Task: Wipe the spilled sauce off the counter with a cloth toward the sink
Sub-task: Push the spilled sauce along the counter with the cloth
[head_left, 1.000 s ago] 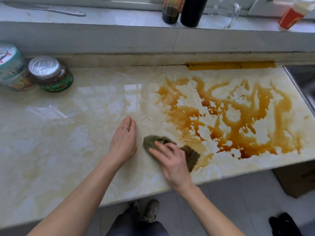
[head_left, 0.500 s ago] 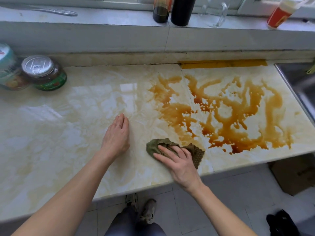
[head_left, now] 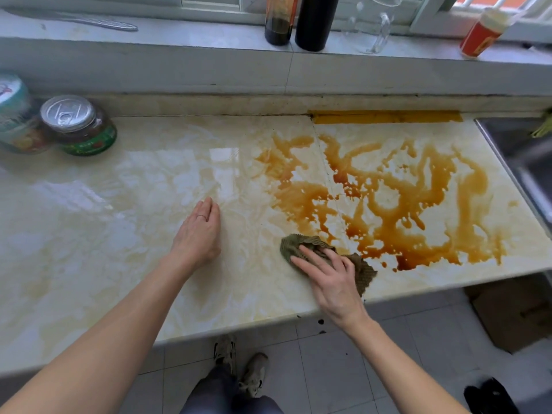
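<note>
**Mia:** Which part of the job was this?

**Tom:** The wiping part, I think. The right hand (head_left: pixel 331 282) lay flat on the crumpled green-brown knitted cloth (head_left: pixel 365 273). Its fingers were straight and pressing down, not curled round it.

**Mia:** Where was the cloth?

**Tom:** On the pale shiny marble counter (head_left: pixel 119 234), near the front edge. It was right at the left end of the big brown puddle of sauce (head_left: pixel 388 222).

**Mia:** And the other hand?

**Tom:** The left hand (head_left: pixel 198 234) rested flat on the counter, to the left of the cloth. Its fingers were loose and held nothing.

**Mia:** Was much sauce left?

**Tom:** Nearly all of it, it looked like. It lay spread between the cloth and the grey metal sink (head_left: pixel 519 150) on the right.

**Mia:** So what did the next move need?

**Tom:** A long, hard push to the right, I'd guess, to take the sauce to the sink. The puddle was much wider than the cloth, so one push would probably not do. And near that front edge, sauce might drip to the floor.
</note>
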A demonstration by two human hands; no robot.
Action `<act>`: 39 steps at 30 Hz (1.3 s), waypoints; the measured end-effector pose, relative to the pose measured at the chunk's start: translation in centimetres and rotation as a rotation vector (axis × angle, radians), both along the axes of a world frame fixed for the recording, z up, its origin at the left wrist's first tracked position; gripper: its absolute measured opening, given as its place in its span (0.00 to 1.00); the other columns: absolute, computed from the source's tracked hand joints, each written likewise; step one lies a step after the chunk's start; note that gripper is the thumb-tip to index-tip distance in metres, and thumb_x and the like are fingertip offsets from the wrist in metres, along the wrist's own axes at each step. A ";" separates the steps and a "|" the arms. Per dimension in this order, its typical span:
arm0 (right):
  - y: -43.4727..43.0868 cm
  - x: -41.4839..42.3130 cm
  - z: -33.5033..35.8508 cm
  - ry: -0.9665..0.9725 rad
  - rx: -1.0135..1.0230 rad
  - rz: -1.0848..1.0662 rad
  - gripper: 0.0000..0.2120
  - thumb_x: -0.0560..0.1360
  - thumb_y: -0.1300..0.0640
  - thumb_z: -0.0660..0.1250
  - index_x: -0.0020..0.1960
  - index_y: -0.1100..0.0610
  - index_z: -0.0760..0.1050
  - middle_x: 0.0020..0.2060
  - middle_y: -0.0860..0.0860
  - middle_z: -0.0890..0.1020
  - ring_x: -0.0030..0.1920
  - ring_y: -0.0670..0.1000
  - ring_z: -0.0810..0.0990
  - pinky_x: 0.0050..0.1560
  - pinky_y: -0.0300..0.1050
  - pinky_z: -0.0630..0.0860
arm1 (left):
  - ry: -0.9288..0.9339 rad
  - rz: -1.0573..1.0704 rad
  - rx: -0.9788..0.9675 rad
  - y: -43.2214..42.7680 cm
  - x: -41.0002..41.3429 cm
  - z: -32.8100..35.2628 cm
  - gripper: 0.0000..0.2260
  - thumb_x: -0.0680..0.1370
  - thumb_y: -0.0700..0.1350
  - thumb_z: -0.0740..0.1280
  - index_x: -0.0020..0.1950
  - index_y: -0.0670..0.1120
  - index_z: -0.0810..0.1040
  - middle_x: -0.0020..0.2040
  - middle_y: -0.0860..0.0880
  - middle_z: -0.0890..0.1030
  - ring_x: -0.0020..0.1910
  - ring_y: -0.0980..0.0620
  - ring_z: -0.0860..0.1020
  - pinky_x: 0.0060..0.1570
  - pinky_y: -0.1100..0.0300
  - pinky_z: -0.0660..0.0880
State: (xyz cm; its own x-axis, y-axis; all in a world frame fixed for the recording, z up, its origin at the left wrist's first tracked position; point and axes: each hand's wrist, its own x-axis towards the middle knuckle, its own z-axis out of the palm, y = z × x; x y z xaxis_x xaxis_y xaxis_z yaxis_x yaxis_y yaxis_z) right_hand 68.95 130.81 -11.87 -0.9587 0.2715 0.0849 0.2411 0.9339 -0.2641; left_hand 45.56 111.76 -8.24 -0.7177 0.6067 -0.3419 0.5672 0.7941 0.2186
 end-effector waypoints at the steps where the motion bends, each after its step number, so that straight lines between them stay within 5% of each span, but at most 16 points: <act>1: -0.7 -0.3 0.2 -0.001 -0.016 -0.028 0.28 0.75 0.59 0.60 0.72 0.41 0.66 0.72 0.41 0.68 0.67 0.57 0.67 0.62 0.55 0.60 | 0.000 0.005 -0.005 0.1 0.0 0.0 0.30 0.78 0.37 0.53 0.77 0.39 0.41 0.78 0.43 0.41 0.77 0.47 0.42 0.76 0.55 0.46; 7: -2.8 0.1 0.2 -0.095 0.003 0.228 0.29 0.75 0.53 0.55 0.75 0.38 0.58 0.76 0.40 0.61 0.68 0.56 0.63 0.69 0.63 0.57 | -0.003 0.022 -0.026 0.2 0.2 -0.2 0.31 0.79 0.38 0.55 0.77 0.40 0.40 0.78 0.43 0.41 0.77 0.47 0.42 0.76 0.55 0.46; 13: -1.1 -2.9 1.4 -0.131 -0.056 -0.068 0.26 0.77 0.49 0.53 0.75 0.39 0.60 0.75 0.42 0.62 0.71 0.61 0.64 0.70 0.66 0.55 | -0.040 0.038 -0.047 0.4 0.1 0.0 0.31 0.79 0.38 0.54 0.77 0.40 0.40 0.78 0.43 0.39 0.77 0.47 0.42 0.76 0.54 0.46; 19: -4.4 -3.2 1.1 -0.173 -0.021 0.224 0.28 0.77 0.49 0.53 0.76 0.38 0.55 0.77 0.43 0.58 0.71 0.59 0.64 0.71 0.64 0.52 | -0.056 0.039 -0.071 0.7 0.0 0.1 0.32 0.79 0.38 0.54 0.77 0.40 0.39 0.78 0.43 0.39 0.77 0.47 0.41 0.76 0.54 0.46; 22: -1.0 -6.2 1.1 -0.208 -0.024 0.035 0.26 0.82 0.52 0.53 0.77 0.36 0.51 0.78 0.42 0.52 0.75 0.58 0.55 0.74 0.62 0.44 | -0.067 0.038 -0.069 0.6 -0.1 0.0 0.32 0.78 0.38 0.54 0.77 0.41 0.39 0.77 0.44 0.38 0.77 0.48 0.41 0.76 0.54 0.46; 27: -1.0 -7.7 2.3 -0.087 -0.162 -0.085 0.29 0.79 0.56 0.59 0.76 0.39 0.58 0.77 0.45 0.59 0.73 0.58 0.57 0.70 0.61 0.54 | -0.080 0.045 -0.066 0.5 -0.2 -0.2 0.32 0.78 0.39 0.54 0.77 0.41 0.38 0.77 0.44 0.37 0.77 0.48 0.40 0.76 0.53 0.46; 31: -0.6 -7.0 2.4 0.269 -0.404 -0.264 0.25 0.75 0.53 0.66 0.71 0.49 0.68 0.67 0.50 0.70 0.66 0.49 0.67 0.67 0.48 0.62 | -0.083 0.041 -0.063 0.4 -0.3 -0.4 0.32 0.78 0.38 0.53 0.77 0.41 0.38 0.77 0.44 0.37 0.77 0.48 0.39 0.76 0.52 0.47; 33: 0.5 -6.9 2.3 0.280 -0.443 -0.412 0.22 0.74 0.55 0.70 0.67 0.55 0.73 0.59 0.51 0.71 0.61 0.49 0.69 0.64 0.43 0.66 | -0.089 0.036 -0.052 0.3 -0.4 -0.5 0.32 0.78 0.38 0.52 0.77 0.41 0.38 0.77 0.44 0.37 0.77 0.48 0.39 0.76 0.52 0.48; 36: 0.4 -7.0 2.1 0.202 -0.313 -0.352 0.11 0.72 0.58 0.73 0.53 0.56 0.79 0.47 0.50 0.76 0.51 0.52 0.74 0.52 0.44 0.69 | -0.086 0.037 -0.046 0.3 -0.4 -0.6 0.32 0.78 0.38 0.53 0.77 0.41 0.37 0.77 0.44 0.36 0.77 0.47 0.39 0.76 0.52 0.48; 39: -1.7 -7.4 2.6 0.236 -0.098 -0.179 0.07 0.68 0.57 0.75 0.43 0.54 0.79 0.41 0.48 0.78 0.47 0.52 0.75 0.49 0.44 0.63 | -0.077 0.031 -0.046 0.3 -0.4 -0.7 0.32 0.78 0.39 0.53 0.77 0.41 0.37 0.77 0.44 0.36 0.77 0.47 0.39 0.76 0.52 0.47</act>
State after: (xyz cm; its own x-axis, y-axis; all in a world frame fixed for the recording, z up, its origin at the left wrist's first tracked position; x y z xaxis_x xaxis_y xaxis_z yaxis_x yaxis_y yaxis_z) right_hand 61.54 129.15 -9.27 -0.8518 0.4523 0.2644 0.3210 0.8494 -0.4188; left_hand 45.19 112.02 -8.94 -0.7064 0.5669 -0.4238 0.5246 0.8213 0.2241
